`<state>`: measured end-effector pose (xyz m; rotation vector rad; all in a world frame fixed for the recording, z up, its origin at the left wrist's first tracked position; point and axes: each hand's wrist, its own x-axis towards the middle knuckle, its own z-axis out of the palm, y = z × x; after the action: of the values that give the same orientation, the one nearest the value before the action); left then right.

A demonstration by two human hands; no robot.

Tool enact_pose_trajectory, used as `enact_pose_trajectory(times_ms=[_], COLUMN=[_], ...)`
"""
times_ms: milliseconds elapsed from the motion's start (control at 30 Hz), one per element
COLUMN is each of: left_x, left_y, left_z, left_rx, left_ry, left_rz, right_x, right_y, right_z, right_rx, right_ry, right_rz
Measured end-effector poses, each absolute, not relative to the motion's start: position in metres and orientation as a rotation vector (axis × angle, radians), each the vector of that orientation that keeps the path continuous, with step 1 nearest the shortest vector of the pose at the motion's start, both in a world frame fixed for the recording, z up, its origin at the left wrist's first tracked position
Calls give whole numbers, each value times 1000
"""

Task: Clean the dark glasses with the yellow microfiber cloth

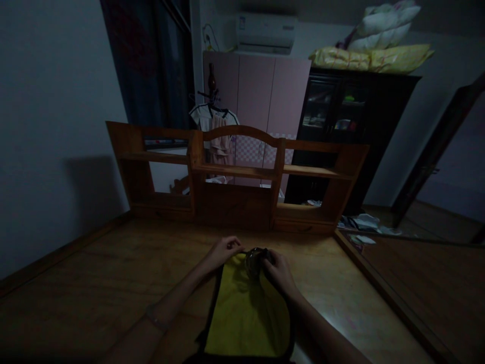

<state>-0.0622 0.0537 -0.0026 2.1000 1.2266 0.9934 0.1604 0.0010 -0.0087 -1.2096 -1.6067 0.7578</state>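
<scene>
A yellow cloth with a dark border lies on the wooden tabletop in front of me. My left hand is closed in a pinch at the cloth's far left corner. My right hand is closed around a small dark round object at the cloth's far edge; the dim light hides what it is. A thin dark strand runs between the two hands.
A wooden shelf unit stands along the far edge of the table. The table's right edge drops to the floor, where papers lie. Behind are a pink wardrobe and a dark cabinet.
</scene>
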Motion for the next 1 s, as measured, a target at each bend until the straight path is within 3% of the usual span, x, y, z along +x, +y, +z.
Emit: enact_pose_trajectory(times_ms=[733, 1000], left_x=[-70, -54], left_y=[57, 33], left_z=[-8, 13], left_rx=[2283, 2362], left_ry=[1421, 949], left_rz=[1020, 970], right_x=[147, 146], right_y=[-12, -10], right_z=[3, 2], right_rx=[-1116, -1142], right_ry=[-1601, -1543], right_rz=[796, 823])
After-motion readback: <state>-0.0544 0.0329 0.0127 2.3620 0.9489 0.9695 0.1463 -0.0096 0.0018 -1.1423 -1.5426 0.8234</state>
